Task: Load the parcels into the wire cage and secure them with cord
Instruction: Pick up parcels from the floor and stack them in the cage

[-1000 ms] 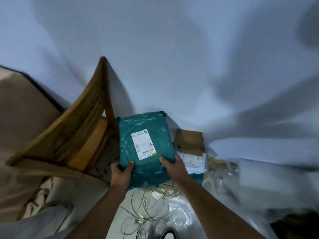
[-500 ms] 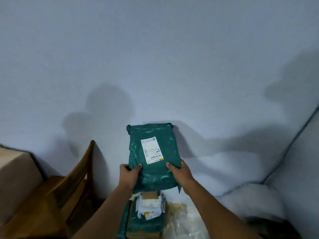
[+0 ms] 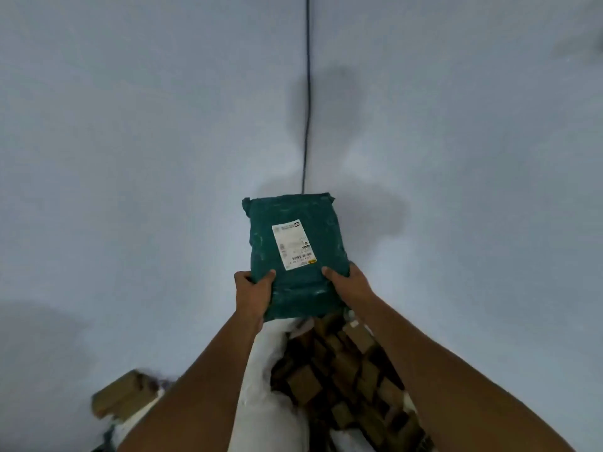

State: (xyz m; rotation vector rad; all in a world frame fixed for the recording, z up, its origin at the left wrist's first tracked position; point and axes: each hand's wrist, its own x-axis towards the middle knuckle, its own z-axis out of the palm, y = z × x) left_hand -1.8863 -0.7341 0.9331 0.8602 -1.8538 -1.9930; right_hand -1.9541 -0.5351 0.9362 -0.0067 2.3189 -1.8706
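A dark green plastic parcel [image 3: 303,278] with a white shipping label faces me, held up in front of the wall. My left hand [image 3: 253,293] grips its lower left edge and my right hand [image 3: 349,283] grips its lower right edge, thumbs on the front. Below my arms lies a blurred heap of several brown cardboard parcels [image 3: 346,370]. No wire cage or cord can be made out in this view.
A pale blue wall corner fills the view, with a dark cable [image 3: 306,93] running down it to behind the parcel. A white bag or sheet [image 3: 270,386] lies beside the brown parcels. Another brown box [image 3: 120,398] sits at the lower left.
My view has swung to the right, past the wooden chair, to a wall corner. Both hands have kept hold of the green parcel, which is now above the heap of brown parcels.
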